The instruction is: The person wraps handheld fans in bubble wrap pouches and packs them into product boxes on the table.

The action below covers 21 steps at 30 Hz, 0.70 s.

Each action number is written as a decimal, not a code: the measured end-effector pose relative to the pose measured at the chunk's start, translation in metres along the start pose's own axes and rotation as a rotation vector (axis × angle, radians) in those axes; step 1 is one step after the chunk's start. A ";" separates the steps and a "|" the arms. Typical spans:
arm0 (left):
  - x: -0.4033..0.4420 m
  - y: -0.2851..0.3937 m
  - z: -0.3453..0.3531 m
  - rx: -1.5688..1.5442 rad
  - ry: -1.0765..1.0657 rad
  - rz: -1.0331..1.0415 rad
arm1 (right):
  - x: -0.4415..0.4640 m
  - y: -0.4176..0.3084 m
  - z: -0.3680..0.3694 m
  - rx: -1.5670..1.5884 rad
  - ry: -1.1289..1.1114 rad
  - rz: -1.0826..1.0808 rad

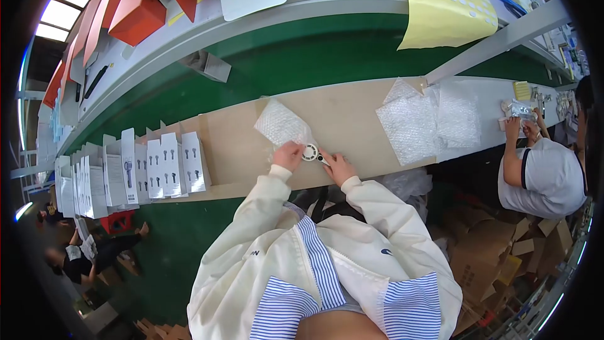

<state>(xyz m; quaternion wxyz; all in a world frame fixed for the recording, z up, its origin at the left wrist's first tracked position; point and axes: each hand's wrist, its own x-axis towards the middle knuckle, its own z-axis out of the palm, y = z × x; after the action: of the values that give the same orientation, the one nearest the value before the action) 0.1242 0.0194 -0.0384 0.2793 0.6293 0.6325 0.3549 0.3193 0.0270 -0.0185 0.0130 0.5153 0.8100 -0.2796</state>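
A small white round-headed handheld piece with a dark ring on its face is between my hands. It may be a shower head or a small fan; I cannot tell which. My right hand is closed around its short handle, where a black round spot shows. My left hand has its fingers bent together at the head's left edge, by the corner of a bubble-wrap bag. Whether those fingers pinch the bag or the head is hidden. The bag lies flat on the brown tabletop.
White printed boxes stand in rows on the left. More bubble-wrap bags are piled on the right. Above runs a shelf with orange boxes and a yellow sticker sheet. A co-worker sits at the far right, near cardboard boxes.
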 end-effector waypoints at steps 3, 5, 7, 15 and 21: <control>-0.012 0.027 -0.010 0.192 -0.180 0.228 | 0.002 0.008 0.012 -0.012 -0.016 -0.012; -0.007 0.045 -0.013 0.126 -0.492 0.061 | 0.011 0.021 0.025 0.066 0.038 -0.076; 0.025 0.061 -0.039 0.223 -0.433 0.267 | 0.013 0.019 0.015 0.068 0.016 -0.072; 0.120 0.016 -0.020 0.851 -1.246 0.342 | 0.022 0.025 -0.003 0.165 -0.015 -0.192; 0.091 0.017 -0.022 0.361 -1.201 0.117 | 0.026 0.050 -0.016 0.494 0.025 -0.437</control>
<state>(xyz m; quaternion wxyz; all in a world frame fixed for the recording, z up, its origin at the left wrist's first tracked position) 0.1123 0.1069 -0.0035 0.4552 0.7896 0.3799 -0.1584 0.3532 0.0718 -0.0348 -0.1825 0.3201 0.8094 -0.4573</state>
